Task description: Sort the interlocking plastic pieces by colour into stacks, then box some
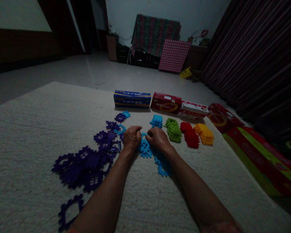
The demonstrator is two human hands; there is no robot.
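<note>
Both my hands rest close together on a pale carpet (34, 136). My left hand (131, 137) is curled into a fist, fingers pinched on a light blue interlocking plastic tile (144, 148). My right hand (158, 138) is closed too, gripping the same cluster of light blue tiles from the other side. More light blue tiles (162, 166) lie under my right wrist. To the left of my left hand spreads a heap of purple tiles (87, 163).
Beyond my hands lie piles of light blue (156, 121), green (173, 130), red (190, 135) and yellow tiles (204, 133). A blue box (132, 99) and red boxes (166, 102) line the carpet's far edge. Long red boxes (262, 155) run along the right.
</note>
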